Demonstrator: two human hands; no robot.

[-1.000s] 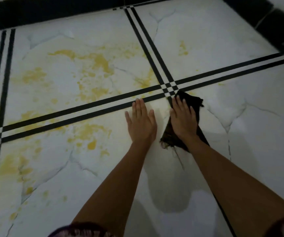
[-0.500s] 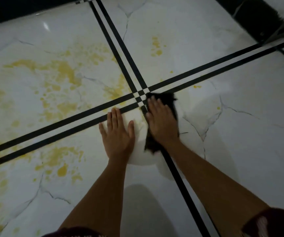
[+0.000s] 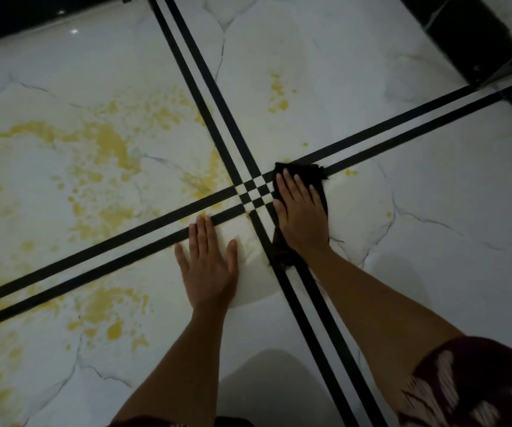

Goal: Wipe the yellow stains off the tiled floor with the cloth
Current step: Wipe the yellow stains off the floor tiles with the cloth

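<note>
My right hand (image 3: 302,211) lies flat on a dark cloth (image 3: 310,175), pressing it to the white marble-look tiled floor (image 3: 433,257) just right of where the black double stripes (image 3: 253,191) cross. The cloth shows beyond my fingertips and under my wrist. My left hand (image 3: 208,266) rests palm down on the floor with fingers spread, holding nothing, just below the stripe. Large yellow stains (image 3: 106,143) cover the tiles to the left. Smaller yellow spots (image 3: 277,94) lie on the far tile, and one small dot (image 3: 350,172) lies right of the cloth.
A black skirting runs along the far edge (image 3: 17,20), and a dark block (image 3: 470,35) stands at the top right corner. More yellow patches (image 3: 110,306) spread at the lower left. A patterned maroon sleeve (image 3: 479,383) shows at the lower right.
My right hand has slid the cloth forward and rightward along the stripe crossing. The view has shifted left, so the stains sit further right in frame. My left hand stays planted.
</note>
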